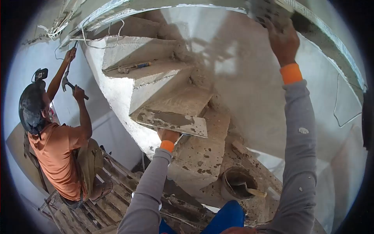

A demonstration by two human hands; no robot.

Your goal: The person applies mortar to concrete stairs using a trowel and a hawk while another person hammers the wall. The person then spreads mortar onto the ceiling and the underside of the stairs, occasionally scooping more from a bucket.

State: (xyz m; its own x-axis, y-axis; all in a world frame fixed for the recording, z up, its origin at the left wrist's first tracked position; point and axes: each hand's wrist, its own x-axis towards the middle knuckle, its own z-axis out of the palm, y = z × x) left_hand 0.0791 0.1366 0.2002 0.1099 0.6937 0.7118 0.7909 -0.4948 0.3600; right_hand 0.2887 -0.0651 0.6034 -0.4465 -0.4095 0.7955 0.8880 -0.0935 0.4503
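Note:
My left hand (168, 135) grips a flat board (177, 121) from below; grey mortar lies on the board, and the fingers are partly hidden under it. Raised at the upper right, my right hand (284, 43) is closed on a flat plastering tool (269, 11), blurred by motion, at the curved edge (315, 21) overhead. Below and between my arms stands a mortar-stained bucket (227, 187), with a wooden-handled tool (256, 192) resting in it.
At left a co-worker (58, 156) crouches on wooden slats (117, 167), holding a hammer (70, 82) and a thin rod. Concrete stairs (156, 74) rise behind the board, with another hammer (134, 67) on one step. Loose wires (58, 29) hang at the upper left.

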